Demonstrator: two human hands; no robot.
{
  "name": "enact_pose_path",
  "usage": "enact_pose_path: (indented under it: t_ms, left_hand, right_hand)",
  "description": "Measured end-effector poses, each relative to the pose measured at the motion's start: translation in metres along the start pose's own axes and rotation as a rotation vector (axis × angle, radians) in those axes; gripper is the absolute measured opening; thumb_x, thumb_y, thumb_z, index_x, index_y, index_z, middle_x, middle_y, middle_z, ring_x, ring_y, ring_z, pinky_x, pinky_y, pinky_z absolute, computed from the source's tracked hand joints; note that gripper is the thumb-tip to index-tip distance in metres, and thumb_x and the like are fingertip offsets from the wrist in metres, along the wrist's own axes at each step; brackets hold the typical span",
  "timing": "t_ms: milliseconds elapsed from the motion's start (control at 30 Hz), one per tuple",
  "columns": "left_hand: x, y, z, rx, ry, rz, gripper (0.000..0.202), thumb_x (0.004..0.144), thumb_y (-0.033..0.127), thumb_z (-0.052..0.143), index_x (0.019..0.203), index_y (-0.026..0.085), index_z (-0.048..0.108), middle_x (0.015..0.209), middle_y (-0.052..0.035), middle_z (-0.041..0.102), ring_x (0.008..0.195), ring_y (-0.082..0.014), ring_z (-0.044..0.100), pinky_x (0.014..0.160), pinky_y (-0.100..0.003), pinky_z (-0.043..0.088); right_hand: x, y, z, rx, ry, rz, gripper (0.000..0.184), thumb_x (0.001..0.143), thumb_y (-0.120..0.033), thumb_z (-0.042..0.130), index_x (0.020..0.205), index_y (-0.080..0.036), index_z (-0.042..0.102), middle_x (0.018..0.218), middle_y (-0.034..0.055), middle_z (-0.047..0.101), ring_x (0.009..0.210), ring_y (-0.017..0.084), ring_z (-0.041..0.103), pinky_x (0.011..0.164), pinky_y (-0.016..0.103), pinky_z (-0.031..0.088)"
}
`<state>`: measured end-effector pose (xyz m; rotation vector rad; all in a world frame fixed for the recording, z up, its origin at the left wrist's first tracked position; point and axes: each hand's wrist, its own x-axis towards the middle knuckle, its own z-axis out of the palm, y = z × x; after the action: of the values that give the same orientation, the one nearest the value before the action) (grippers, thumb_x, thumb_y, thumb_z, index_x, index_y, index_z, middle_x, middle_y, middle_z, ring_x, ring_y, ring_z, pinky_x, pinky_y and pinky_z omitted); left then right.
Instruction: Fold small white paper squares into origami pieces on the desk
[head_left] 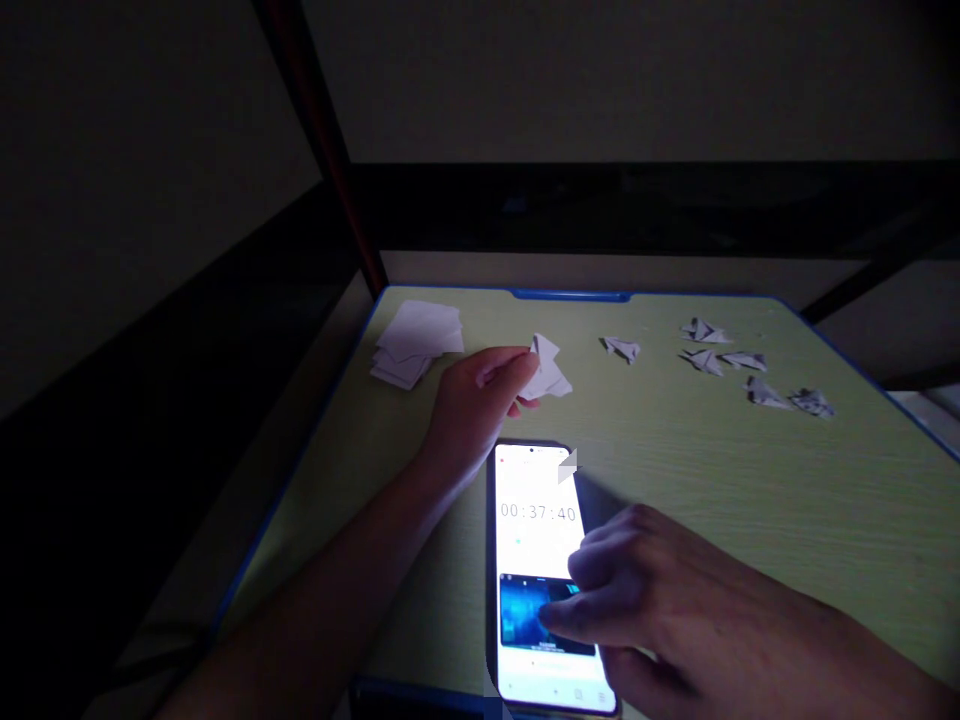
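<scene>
My left hand (487, 392) pinches a small folded piece of white paper (547, 372) between thumb and fingers, just beyond the top of a lit smartphone (536, 550). The phone lies face up and shows 00:37:40 above a blue picture panel. Over the lower part of its screen is my right hand (626, 585), index finger stretched onto the blue panel and the other fingers partly curled. Nothing is held in it. Whether the fingertip presses the glass or hovers, I cannot tell.
A loose stack of white paper sheets (420, 335) lies at the back left of the light table (675, 450), which has a blue edge. Several small folded paper pieces (703, 362) are spread at the back right, with one apart (621, 348). The surroundings are dark.
</scene>
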<state>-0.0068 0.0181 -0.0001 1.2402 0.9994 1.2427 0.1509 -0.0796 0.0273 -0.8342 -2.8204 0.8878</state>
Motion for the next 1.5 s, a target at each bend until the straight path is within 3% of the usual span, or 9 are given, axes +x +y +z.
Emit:
enact_pose_path:
  t_ms: [267, 467, 600, 833, 900, 1000, 1133, 1367, 1500]
  left_hand:
    - [0.000, -0.004, -0.001, -0.067, -0.017, -0.016, 0.024, 0.074, 0.031, 0.063, 0.086, 0.011, 0.068, 0.066, -0.0029, 0.065, 0.054, -0.0083, 0.056, 0.049, -0.019, 0.043]
    - [-0.001, -0.003, -0.001, -0.026, -0.017, -0.034, 0.022, 0.074, 0.031, 0.063, 0.085, 0.012, 0.067, 0.066, -0.0025, 0.065, 0.052, -0.0073, 0.055, 0.047, -0.018, 0.041]
    - [-0.002, -0.003, -0.001, -0.039, -0.015, -0.036, 0.021, 0.074, 0.031, 0.065, 0.083, 0.012, 0.067, 0.065, -0.0018, 0.065, 0.051, -0.0066, 0.054, 0.047, -0.017, 0.041]
    - [-0.002, -0.002, -0.001, -0.023, -0.013, -0.029, 0.023, 0.073, 0.034, 0.065, 0.080, 0.012, 0.066, 0.062, -0.0008, 0.063, 0.049, -0.0065, 0.052, 0.046, -0.017, 0.040]
    - [-0.002, -0.001, -0.001, -0.021, -0.015, -0.022, 0.023, 0.073, 0.035, 0.065, 0.081, 0.013, 0.067, 0.063, -0.0007, 0.062, 0.050, -0.0066, 0.052, 0.046, -0.018, 0.040]
    - [-0.003, 0.001, 0.000, -0.010, -0.014, -0.022, 0.023, 0.073, 0.035, 0.065, 0.081, 0.013, 0.067, 0.063, -0.0010, 0.063, 0.050, -0.0073, 0.052, 0.046, -0.018, 0.040]
    - [-0.005, 0.000, 0.000, 0.001, -0.007, -0.035, 0.025, 0.072, 0.036, 0.066, 0.082, 0.013, 0.066, 0.063, -0.0008, 0.063, 0.049, -0.0073, 0.053, 0.046, -0.018, 0.041]
    - [-0.002, -0.003, 0.000, -0.020, -0.003, -0.024, 0.019, 0.072, 0.032, 0.067, 0.077, 0.013, 0.066, 0.058, 0.0008, 0.061, 0.047, -0.0061, 0.052, 0.045, -0.017, 0.040]
    - [-0.002, -0.003, 0.002, -0.013, 0.003, -0.033, 0.018, 0.071, 0.031, 0.067, 0.077, 0.014, 0.066, 0.061, 0.0004, 0.063, 0.047, -0.0063, 0.053, 0.045, -0.017, 0.041]
  right_hand:
    - [0.001, 0.001, -0.004, 0.020, -0.018, -0.014, 0.017, 0.066, -0.005, 0.050, 0.062, -0.021, 0.057, 0.055, -0.0049, 0.046, 0.051, 0.009, 0.038, 0.052, 0.029, 0.029]
    - [0.001, -0.001, -0.006, 0.087, 0.013, -0.038, 0.024, 0.065, -0.003, 0.050, 0.071, -0.022, 0.063, 0.056, -0.0054, 0.047, 0.051, 0.009, 0.037, 0.052, 0.028, 0.030]
    - [0.001, -0.001, -0.008, 0.093, 0.007, -0.023, 0.019, 0.064, -0.003, 0.049, 0.060, -0.020, 0.057, 0.053, -0.0061, 0.042, 0.049, 0.009, 0.034, 0.051, 0.028, 0.028]
    - [0.000, 0.001, -0.006, 0.116, 0.034, -0.038, 0.017, 0.061, -0.004, 0.049, 0.057, -0.019, 0.056, 0.050, -0.0066, 0.037, 0.048, 0.008, 0.031, 0.050, 0.027, 0.024]
    - [-0.002, 0.003, -0.007, 0.142, 0.082, -0.064, 0.020, 0.062, -0.004, 0.048, 0.064, -0.020, 0.060, 0.051, -0.0063, 0.038, 0.048, 0.008, 0.033, 0.050, 0.027, 0.025]
    - [-0.004, 0.010, -0.011, 0.195, 0.263, -0.103, 0.024, 0.067, -0.004, 0.046, 0.072, -0.019, 0.064, 0.052, -0.0042, 0.045, 0.050, 0.009, 0.039, 0.052, 0.027, 0.028]
    - [-0.002, 0.020, -0.014, 0.217, 0.416, -0.049, 0.026, 0.070, -0.004, 0.045, 0.078, -0.018, 0.065, 0.055, -0.0028, 0.051, 0.050, 0.009, 0.043, 0.052, 0.027, 0.030]
    - [0.004, 0.012, -0.006, 0.157, 0.051, -0.016, 0.018, 0.061, -0.002, 0.048, 0.061, -0.018, 0.055, 0.052, -0.0067, 0.037, 0.052, 0.007, 0.039, 0.054, 0.026, 0.027]
    - [0.003, 0.008, -0.003, 0.144, -0.009, -0.013, 0.015, 0.061, -0.003, 0.048, 0.060, -0.018, 0.053, 0.052, -0.0075, 0.033, 0.051, 0.006, 0.035, 0.054, 0.026, 0.026]
